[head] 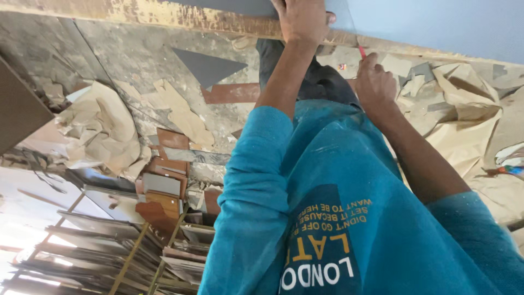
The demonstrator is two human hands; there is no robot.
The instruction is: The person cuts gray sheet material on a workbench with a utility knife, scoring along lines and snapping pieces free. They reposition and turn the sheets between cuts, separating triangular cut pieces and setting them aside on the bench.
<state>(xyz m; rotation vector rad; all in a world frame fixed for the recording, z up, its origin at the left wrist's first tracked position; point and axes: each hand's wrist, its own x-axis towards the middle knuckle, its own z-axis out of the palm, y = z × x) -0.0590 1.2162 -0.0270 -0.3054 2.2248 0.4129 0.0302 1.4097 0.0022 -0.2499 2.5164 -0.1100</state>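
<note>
Head view shows the scene upside down, with the person's teal shirt filling the lower middle. Left hand (302, 21) lies flat, fingers spread, pressing on a grey sheet (240, 7) at the top edge, which rests on a worn wooden edge (164, 15). Right hand (374, 83) is clenched around a thin red pencil (361, 51); only a short length of the pencil shows above the knuckles. Its long axis runs steeply up from the fist, tilted a little toward the left hand, and its far end meets the edge of a pale blue sheet (436, 24) that lies beyond both hands. The tip itself is too small to make out. Off to the outer side of the left arm, a dark grey triangular offcut (207, 66) and a reddish-brown strip (229, 93) lie on the dusty floor among crumpled brown paper (103, 128). Farther that way, stacked boards (93, 251) sit in a rack.
</note>
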